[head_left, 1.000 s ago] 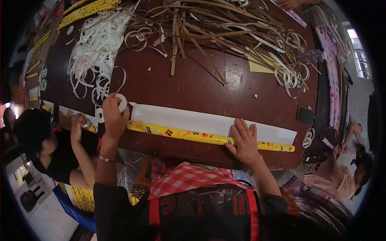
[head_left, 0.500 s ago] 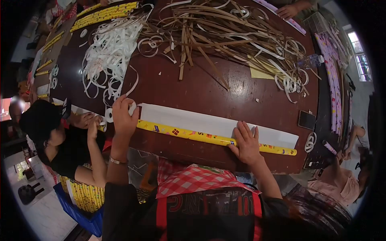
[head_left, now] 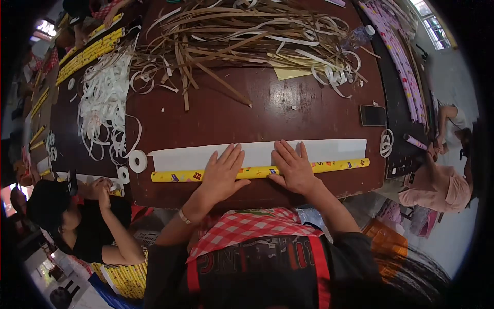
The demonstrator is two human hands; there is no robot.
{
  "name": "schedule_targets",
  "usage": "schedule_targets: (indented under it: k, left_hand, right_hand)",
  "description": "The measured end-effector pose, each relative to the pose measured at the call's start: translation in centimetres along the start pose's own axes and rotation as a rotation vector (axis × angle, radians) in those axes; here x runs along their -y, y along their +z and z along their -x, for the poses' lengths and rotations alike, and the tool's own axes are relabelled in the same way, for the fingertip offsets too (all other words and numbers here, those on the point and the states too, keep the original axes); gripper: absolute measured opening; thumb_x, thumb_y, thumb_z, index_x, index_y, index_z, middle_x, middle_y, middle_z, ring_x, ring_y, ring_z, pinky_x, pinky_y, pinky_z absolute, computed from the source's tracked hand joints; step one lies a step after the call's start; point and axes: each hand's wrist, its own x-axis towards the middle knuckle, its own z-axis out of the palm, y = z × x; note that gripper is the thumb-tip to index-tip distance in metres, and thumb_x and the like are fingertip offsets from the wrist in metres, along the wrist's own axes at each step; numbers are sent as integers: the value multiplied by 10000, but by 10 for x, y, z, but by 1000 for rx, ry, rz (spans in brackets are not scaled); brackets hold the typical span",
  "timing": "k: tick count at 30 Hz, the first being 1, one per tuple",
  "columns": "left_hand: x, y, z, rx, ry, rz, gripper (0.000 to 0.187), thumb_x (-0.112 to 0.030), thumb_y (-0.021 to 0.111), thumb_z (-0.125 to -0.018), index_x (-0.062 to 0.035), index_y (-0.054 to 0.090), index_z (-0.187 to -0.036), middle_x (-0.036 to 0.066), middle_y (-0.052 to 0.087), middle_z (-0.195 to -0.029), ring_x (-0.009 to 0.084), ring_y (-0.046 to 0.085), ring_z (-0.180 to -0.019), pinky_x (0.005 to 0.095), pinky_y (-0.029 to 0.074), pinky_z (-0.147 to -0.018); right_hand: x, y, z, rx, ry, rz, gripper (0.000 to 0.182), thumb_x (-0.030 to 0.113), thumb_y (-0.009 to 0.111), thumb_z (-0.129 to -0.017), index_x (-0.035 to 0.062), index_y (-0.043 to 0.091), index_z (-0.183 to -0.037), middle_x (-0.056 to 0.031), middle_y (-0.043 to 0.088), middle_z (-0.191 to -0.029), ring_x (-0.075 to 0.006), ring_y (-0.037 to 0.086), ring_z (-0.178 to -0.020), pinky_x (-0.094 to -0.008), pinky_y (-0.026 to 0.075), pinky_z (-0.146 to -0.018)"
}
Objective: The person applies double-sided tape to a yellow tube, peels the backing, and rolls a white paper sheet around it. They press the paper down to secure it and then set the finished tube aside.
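A roll of yellow printed wrapping paper [head_left: 334,166] lies across the table in front of me, its white-backed loose end [head_left: 257,152] spread flat on the far side. My left hand [head_left: 224,174] rests on the roll left of its middle, palm down with fingers stretched onto the white sheet. Just to the right, my right hand [head_left: 293,167] lies flat over the roll too, thumb and fingers apart. Beyond the roll's left end sits a white tape roll [head_left: 138,161] on the tabletop, with nobody touching it.
Brown and white strips [head_left: 216,41] heap across the back of the table [head_left: 206,118]. A tangle of white strips [head_left: 105,98] lies left. A phone [head_left: 372,115] and white rings [head_left: 386,143] are at right. A co-worker [head_left: 77,216] sits close on the left.
My left hand has left the white tape roll, which now lies on the table, and moved right onto the wrapping paper. My right hand stays on the paper. The view has shifted.
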Motion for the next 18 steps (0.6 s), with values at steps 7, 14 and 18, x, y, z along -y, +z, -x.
schedule_targets:
  k: [7,14,18]
  left_hand:
    - [53,-22,65,-91,-240,-146,895,-383,799,-681,18,406,-1379,189,345,-1492,332,310,-1397,606,289,-1047]
    - [68,-25,81,-61,-357,-179,935,-302,844,-641,-39,385,-1412,195,261,-1531,375,248,-1413,607,253,-1070]
    - [71,-24,84,-33,-380,-170,879,-317,805,-692,-18,392,-1408,167,240,-1548,361,218,-1427,602,245,-1076]
  right_hand:
    - [0,2,1,-4,5,-22,612,480,610,-840,33,520,-1249,-174,388,-1453,-318,336,-1379,-663,237,-1045]
    - [-18,-6,18,4,88,8,678,539,550,-861,18,491,-1289,-165,386,-1456,-315,335,-1380,-670,214,-1052]
    - [-57,-11,53,-33,224,44,678,532,549,-864,30,481,-1313,-161,359,-1481,-309,327,-1386,-669,194,-1063]
